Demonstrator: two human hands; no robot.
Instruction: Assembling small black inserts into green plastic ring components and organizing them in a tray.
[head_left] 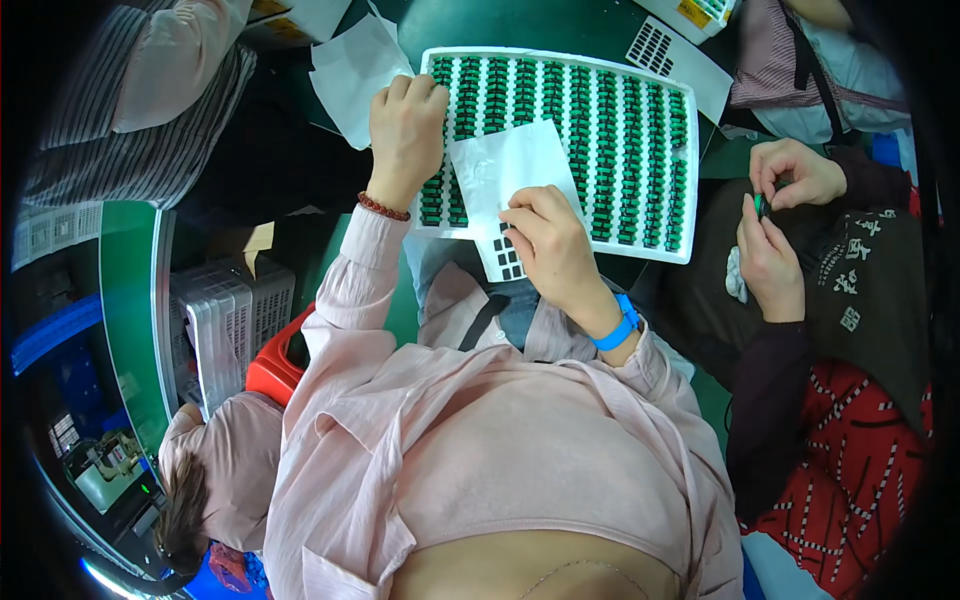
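Observation:
In front of me lies a white tray holding rows of small green-and-black parts. My left hand is over its upper left edge. Its fingers curl down at the leftmost row, and what is under the fingertips is hidden. A white sheet lies across the tray's lower middle. Below it, a strip of small black square stickers shows past the near edge. My right hand closes thumb and fingers on the sheet beside these squares. Whether a loose sticker is between the fingertips cannot be seen.
At right, a co-worker's hands hold a small green part. Another sheet of black squares lies beyond the tray, and blank white paper at far left. White plastic crates and a red stool stand at left.

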